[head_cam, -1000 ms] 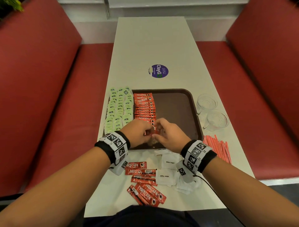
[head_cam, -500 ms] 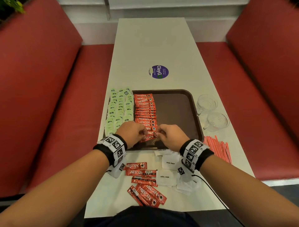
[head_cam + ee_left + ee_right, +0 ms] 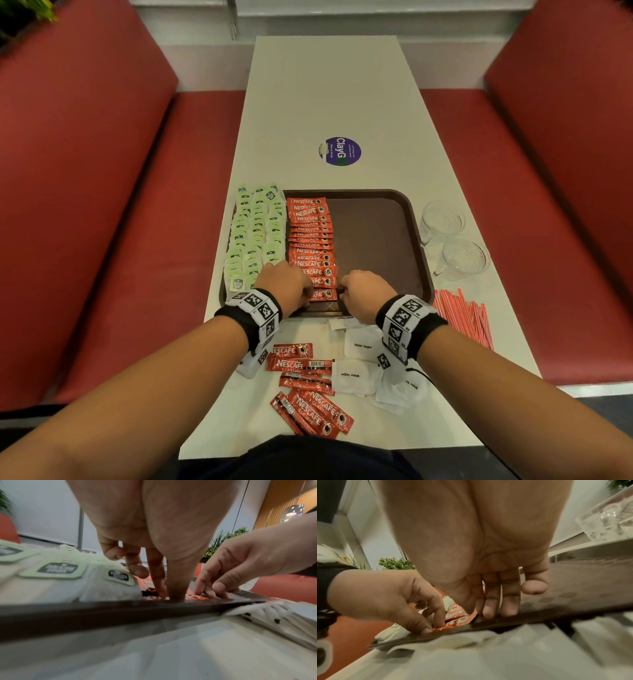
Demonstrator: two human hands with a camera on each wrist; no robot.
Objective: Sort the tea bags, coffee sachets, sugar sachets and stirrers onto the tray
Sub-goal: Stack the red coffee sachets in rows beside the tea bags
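**Seating a coffee sachet at the tray's near rim**

Left hand (image 3: pixel 286 286) and right hand (image 3: pixel 363 291) each press an end of the nearest coffee sachet (image 3: pixel 323 294) with straight fingertips, nothing gripped. Likely squaring it to the red column on the tray (image 3: pixel 376 240). It lies flat just inside the near rim: red, glossy, white lettering. Tea bags (image 3: pixel 255 236) fill the tray's left side.
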